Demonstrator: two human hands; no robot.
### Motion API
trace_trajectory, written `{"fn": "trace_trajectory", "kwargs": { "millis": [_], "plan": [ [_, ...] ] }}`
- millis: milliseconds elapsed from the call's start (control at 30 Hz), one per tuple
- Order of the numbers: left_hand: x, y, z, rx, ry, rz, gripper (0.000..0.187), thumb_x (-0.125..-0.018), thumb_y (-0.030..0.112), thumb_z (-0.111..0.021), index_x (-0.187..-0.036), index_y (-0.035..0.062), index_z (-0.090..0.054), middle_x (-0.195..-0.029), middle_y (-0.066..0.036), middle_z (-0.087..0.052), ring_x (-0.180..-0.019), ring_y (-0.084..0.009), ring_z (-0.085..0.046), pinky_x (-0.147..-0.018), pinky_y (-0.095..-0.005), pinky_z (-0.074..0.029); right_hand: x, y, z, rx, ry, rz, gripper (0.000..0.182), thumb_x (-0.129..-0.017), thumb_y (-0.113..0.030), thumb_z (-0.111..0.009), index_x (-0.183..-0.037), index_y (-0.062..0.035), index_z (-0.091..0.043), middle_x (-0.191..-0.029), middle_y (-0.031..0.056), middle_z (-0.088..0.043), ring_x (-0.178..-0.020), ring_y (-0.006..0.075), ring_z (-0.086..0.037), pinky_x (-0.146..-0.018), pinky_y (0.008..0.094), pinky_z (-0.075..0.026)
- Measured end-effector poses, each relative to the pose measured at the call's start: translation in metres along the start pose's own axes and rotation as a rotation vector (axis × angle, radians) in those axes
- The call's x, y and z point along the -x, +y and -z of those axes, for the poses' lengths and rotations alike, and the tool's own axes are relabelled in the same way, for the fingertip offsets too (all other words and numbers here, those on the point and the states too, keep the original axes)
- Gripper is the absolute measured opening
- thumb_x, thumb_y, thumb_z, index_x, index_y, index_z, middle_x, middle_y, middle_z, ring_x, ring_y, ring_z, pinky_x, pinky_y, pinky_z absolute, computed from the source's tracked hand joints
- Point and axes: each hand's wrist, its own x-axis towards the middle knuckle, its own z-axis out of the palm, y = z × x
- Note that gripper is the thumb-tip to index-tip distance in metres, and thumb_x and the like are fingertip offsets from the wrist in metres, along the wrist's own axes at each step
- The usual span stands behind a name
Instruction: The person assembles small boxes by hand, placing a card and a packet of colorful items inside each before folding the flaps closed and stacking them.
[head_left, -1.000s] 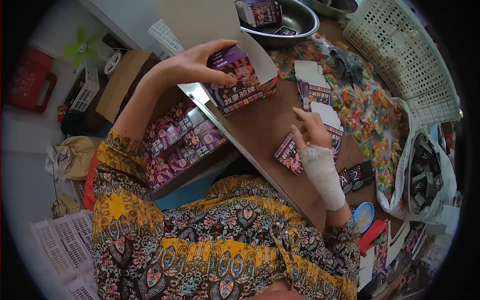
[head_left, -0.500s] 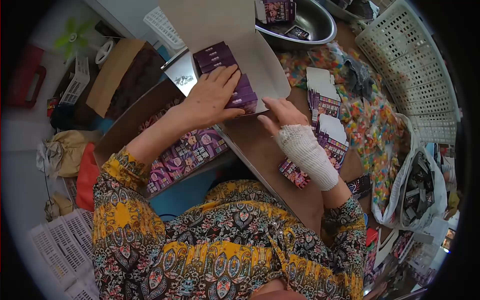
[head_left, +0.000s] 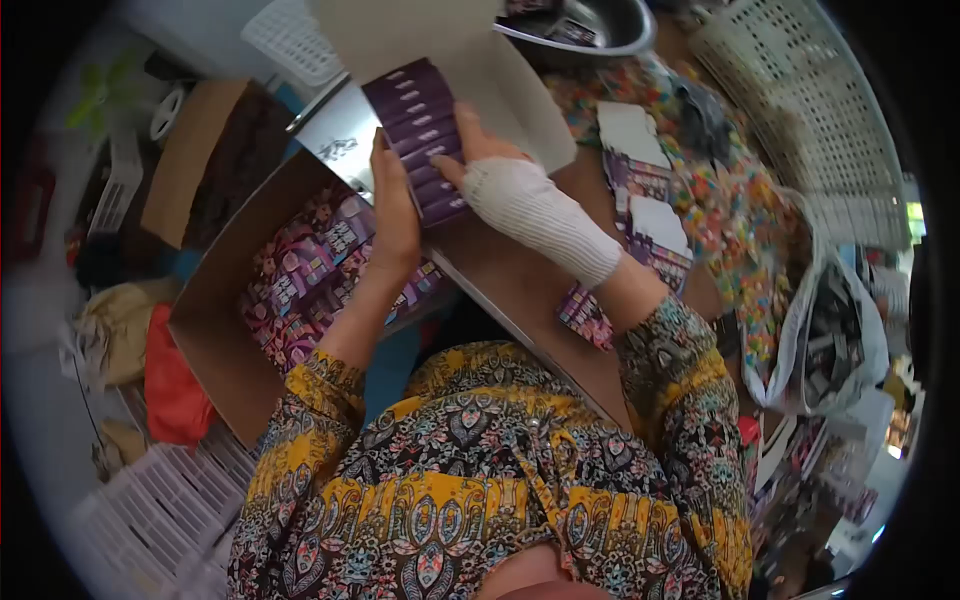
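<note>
A snug row of small purple boxes (head_left: pixel 415 115) lies between my two hands, below the raised flap of an open pale carton (head_left: pixel 525 110). My left hand (head_left: pixel 393 195) presses along the row's left side with its fingers straight. On the right side is my right hand (head_left: pixel 480 140), its thumb over the boxes and its fingers along their edge. A white knitted sleeve (head_left: pixel 545 215) covers my right wrist. Left of my hands, a large cardboard box (head_left: pixel 215 290) holds several printed purple boxes (head_left: pixel 310 270).
Stacks of flat printed cartons (head_left: pixel 640 180) lie to the right, beside many colourful small packets (head_left: pixel 740 240). A metal bowl (head_left: pixel 630 35) and a white plastic basket (head_left: pixel 800 110) stand at the back. A plastic bag (head_left: pixel 790 385) with dark packets hangs at the right.
My left hand has moved off the top of the purple boxes to their left side. My right hand has come in from the right onto the row, which now shows more fully.
</note>
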Motion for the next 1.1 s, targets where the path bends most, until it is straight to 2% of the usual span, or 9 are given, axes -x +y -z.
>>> {"fn": "trace_trajectory", "kwargs": {
  "millis": [67,167,267,333,433,600,733,900,1100],
  "plan": [
    [-0.003,-0.027,-0.007,0.379,-0.087,0.160,0.059,-0.111,0.039,-0.030,-0.153,-0.0028,-0.026,-0.149,-0.014,-0.040,-0.137,-0.0211,-0.040,-0.116,-0.0341,-0.031,-0.001,0.013,0.004,0.003,0.051,0.112,0.067,-0.096,-0.038,-0.064,-0.146,-0.0086,-0.032,-0.124,0.0251,-0.063,-0.110,0.0444,-0.064,-0.095,0.0520,-0.050],
    [0.014,0.006,-0.006,-0.063,0.136,-0.060,0.050,-0.111,0.032,-0.030,-0.149,-0.0012,-0.033,-0.145,-0.017,-0.046,-0.133,-0.0233,-0.049,-0.111,-0.0358,-0.040,0.057,0.059,0.038,-0.120,0.631,0.495,0.043,-0.097,-0.026,-0.065,-0.134,-0.0073,-0.053,-0.119,0.0233,-0.066,-0.109,0.0426,-0.064,-0.094,0.0493,-0.052],
    [0.058,0.040,-0.029,-0.174,0.017,-0.521,0.044,-0.110,0.026,-0.031,-0.144,-0.0001,-0.040,-0.149,-0.021,-0.046,-0.138,-0.0279,-0.046,-0.108,-0.0405,-0.044,0.152,0.132,0.059,-0.522,0.617,-0.018,0.025,-0.098,-0.022,-0.064,-0.113,-0.0023,-0.065,-0.096,0.0140,-0.069,-0.087,0.0219,-0.068,-0.078,0.0322,-0.055],
    [0.082,0.042,-0.041,-0.221,-0.536,-0.416,0.045,-0.102,0.018,-0.052,-0.142,-0.0003,-0.043,-0.145,-0.020,-0.047,-0.133,-0.0294,-0.050,-0.105,-0.0401,-0.045,0.217,0.165,0.045,-0.581,0.442,-0.441,0.027,-0.102,-0.019,-0.059,-0.122,-0.0019,-0.063,-0.091,0.0061,-0.069,-0.077,0.0104,-0.065,-0.068,0.0260,-0.053],
    [0.112,0.015,-0.093,-0.304,-0.763,0.016,0.061,-0.092,0.011,-0.066,-0.146,0.0018,-0.040,-0.136,-0.020,-0.053,-0.120,-0.0330,-0.057,-0.095,-0.0392,-0.050,0.258,0.174,0.005,-0.690,0.259,-0.592,0.028,-0.101,-0.020,-0.061,-0.121,0.0001,-0.062,-0.087,0.0070,-0.069,-0.069,0.0120,-0.065,-0.066,0.0254,-0.053],
    [0.114,0.028,-0.112,-0.331,-0.689,0.189,0.072,-0.089,0.012,-0.071,-0.151,0.0033,-0.035,-0.133,-0.020,-0.049,-0.114,-0.0316,-0.058,-0.090,-0.0387,-0.051,0.234,0.158,-0.042,-0.449,0.344,-0.419,0.035,-0.093,-0.014,-0.069,-0.125,-0.0026,-0.060,-0.092,0.0122,-0.069,-0.078,0.0195,-0.068,-0.069,0.0322,-0.054],
    [0.097,0.009,-0.083,-0.729,-0.545,-0.283,0.065,-0.088,0.013,-0.073,-0.145,0.0037,-0.045,-0.131,-0.020,-0.048,-0.102,-0.0273,-0.062,-0.081,-0.0335,-0.052,0.191,0.169,-0.031,-0.400,0.513,-0.050,0.038,-0.087,-0.013,-0.069,-0.124,-0.0084,-0.061,-0.109,0.0161,-0.061,-0.099,0.0359,-0.062,-0.086,0.0425,-0.052],
    [0.114,0.043,-0.089,-0.763,-0.367,-0.193,0.049,-0.089,0.011,-0.071,-0.135,0.0035,-0.054,-0.129,-0.016,-0.052,-0.083,-0.0231,-0.065,-0.074,-0.0348,-0.054,0.214,0.209,0.005,-0.018,0.856,-0.149,0.039,-0.087,-0.015,-0.070,-0.124,-0.0068,-0.061,-0.110,0.0146,-0.059,-0.107,0.0350,-0.058,-0.092,0.0451,-0.048],
    [0.145,0.025,-0.175,-0.679,-0.918,-0.461,0.062,-0.088,0.021,-0.072,-0.140,-0.0009,-0.046,-0.138,-0.021,-0.049,-0.130,-0.0374,-0.048,-0.105,-0.0451,-0.043,0.211,0.253,-0.011,-0.067,0.823,-0.406,0.044,-0.085,-0.028,-0.074,-0.122,-0.0053,-0.062,-0.111,0.0169,-0.060,-0.106,0.0369,-0.058,-0.090,0.0464,-0.050]
  ]
}}
